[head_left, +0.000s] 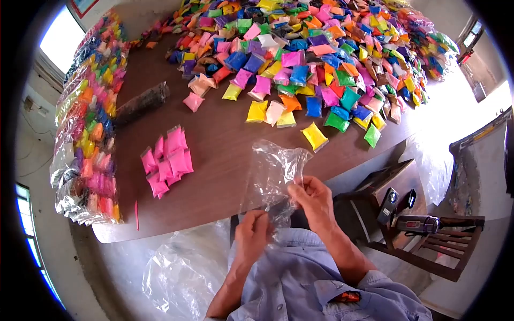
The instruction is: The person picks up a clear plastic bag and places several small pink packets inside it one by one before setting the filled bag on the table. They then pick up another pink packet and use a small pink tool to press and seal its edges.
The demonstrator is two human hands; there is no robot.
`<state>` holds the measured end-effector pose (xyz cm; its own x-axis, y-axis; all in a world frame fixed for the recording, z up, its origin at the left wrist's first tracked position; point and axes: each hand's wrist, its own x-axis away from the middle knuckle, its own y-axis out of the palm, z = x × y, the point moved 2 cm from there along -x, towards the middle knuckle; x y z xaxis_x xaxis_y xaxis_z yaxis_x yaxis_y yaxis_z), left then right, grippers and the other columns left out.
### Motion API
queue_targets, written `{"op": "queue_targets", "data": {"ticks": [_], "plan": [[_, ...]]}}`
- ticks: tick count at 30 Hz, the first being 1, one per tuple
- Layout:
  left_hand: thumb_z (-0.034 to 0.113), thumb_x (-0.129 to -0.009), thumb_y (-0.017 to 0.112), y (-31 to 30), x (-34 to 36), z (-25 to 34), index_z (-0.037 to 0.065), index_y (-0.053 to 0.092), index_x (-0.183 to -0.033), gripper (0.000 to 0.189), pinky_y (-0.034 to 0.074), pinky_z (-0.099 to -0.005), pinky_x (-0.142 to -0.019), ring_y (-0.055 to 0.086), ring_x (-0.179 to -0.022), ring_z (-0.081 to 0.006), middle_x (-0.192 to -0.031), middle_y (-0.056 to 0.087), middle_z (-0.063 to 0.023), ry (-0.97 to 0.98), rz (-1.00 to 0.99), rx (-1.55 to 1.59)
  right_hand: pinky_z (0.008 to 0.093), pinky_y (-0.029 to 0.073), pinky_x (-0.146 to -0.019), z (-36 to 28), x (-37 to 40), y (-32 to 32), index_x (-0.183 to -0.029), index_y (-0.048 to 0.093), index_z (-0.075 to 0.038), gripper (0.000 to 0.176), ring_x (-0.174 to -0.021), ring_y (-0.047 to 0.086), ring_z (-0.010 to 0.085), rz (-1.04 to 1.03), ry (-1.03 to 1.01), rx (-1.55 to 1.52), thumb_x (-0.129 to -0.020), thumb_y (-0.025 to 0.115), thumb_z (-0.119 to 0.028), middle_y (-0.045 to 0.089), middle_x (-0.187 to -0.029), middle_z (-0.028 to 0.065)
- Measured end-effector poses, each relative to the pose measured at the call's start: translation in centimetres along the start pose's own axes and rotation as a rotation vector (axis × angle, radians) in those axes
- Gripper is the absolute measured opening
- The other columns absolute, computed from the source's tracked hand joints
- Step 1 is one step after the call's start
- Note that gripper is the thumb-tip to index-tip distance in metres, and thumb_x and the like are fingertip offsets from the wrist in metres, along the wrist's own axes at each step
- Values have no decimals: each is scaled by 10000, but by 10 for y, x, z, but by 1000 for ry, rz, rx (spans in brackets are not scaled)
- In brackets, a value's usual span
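A clear plastic bag [273, 168] hangs between my two hands at the table's front edge, and nothing shows inside it. My left hand [252, 235] is closed on its lower left part. With thumb and fingers pinched, my right hand [313, 200] grips its right side. Left of the bag, several pink packets [170, 158] lie in a small group on the brown table [214, 176]. A yellow packet [314, 137] lies just beyond the bag, at the near edge of a big heap of multicoloured packets [321, 59].
Filled clear bags of coloured packets [91, 139] line the table's left side. A dark roll [142, 103] and a thin red stick [136, 215] lie nearby. Clear plastic sheeting [187, 273] is below the table edge. At right stands a wooden chair [450, 249] near a dark flask-like object [417, 223].
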<state>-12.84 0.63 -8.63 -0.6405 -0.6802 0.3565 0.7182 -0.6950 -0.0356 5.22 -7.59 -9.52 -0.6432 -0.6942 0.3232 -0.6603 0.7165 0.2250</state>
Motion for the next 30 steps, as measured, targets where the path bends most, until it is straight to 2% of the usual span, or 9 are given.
{"op": "queue_targets", "data": {"ticks": [3,6,8,18,20,24,27,29,30], "plan": [[151,-1103,586,-8,4,-3,-22,673,-1118,194,545,-289,-619,706,-706,-132,-875,764,-90,-50,86,-20,235,501,-649,-6,-4,-1,-1215,674,17,310,-785,602,36,80,38,-12,-994,781,-171,703,-930,-6],[106,-1088,612,-2,8,-8,-22,685,-1097,148,500,-277,-558,609,-587,-103,-767,716,-61,98,89,-184,225,490,-663,-8,-8,3,-1202,667,4,275,-778,598,32,46,36,67,-1006,767,-160,695,-909,-16],[81,-1059,649,2,10,-9,-23,698,-1111,125,519,-280,-583,652,-629,-107,-778,742,-75,259,60,-288,222,479,-677,-6,-17,-1,-1182,684,-3,224,-771,592,36,3,-203,-18,-1035,731,-164,690,-894,-23],[58,-1009,725,-7,18,-12,-31,713,-1093,123,552,-266,-631,698,-685,-101,-793,760,-80,198,131,-285,250,481,-653,-11,-33,-15,-1122,738,-15,195,-729,603,62,121,-149,-88,-1070,704,-200,696,-858,-13],[176,-956,795,-9,18,-20,6,746,-1171,279,600,-316,-780,783,-862,-168,-941,804,-148,36,103,-280,251,481,-653,-8,-33,-14,-1140,739,-11,199,-728,598,61,128,-157,-99,-1074,697,-194,696,-868,-10],[260,-933,826,-16,5,-1,-19,726,-1230,419,600,-343,-847,782,-963,-198,-1028,804,-166,31,8,-271,254,519,-703,-17,-29,-14,-1193,734,-12,221,-773,642,93,-6,-240,-36,-1092,677,-199,713,-903,12],[326,-928,832,-15,-17,29,-43,704,-1277,524,589,-363,-897,759,-1005,-218,-1065,795,-153,160,-9,-227,261,532,-727,-25,-20,-3,-1209,736,-4,229,-810,652,93,-104,-287,29,-1092,675,-191,721,-930,19],[331,-937,829,-7,-33,39,-55,713,-1259,516,586,-364,-893,735,-986,-217,-1069,781,-128,25,-24,84,247,531,-749,-33,-14,4,-1204,739,10,214,-832,644,79,-101,-251,40,-1085,685,-160,722,-948,15],[302,-976,802,-1,-42,50,-29,752,-1169,386,572,-323,-810,698,-882,-169,-998,767,-80,26,-3,201,237,522,-750,-35,-12,6,-1205,738,17,210,-841,635,71,-150,-251,80,-1077,694,-143,719,-955,11]]}}
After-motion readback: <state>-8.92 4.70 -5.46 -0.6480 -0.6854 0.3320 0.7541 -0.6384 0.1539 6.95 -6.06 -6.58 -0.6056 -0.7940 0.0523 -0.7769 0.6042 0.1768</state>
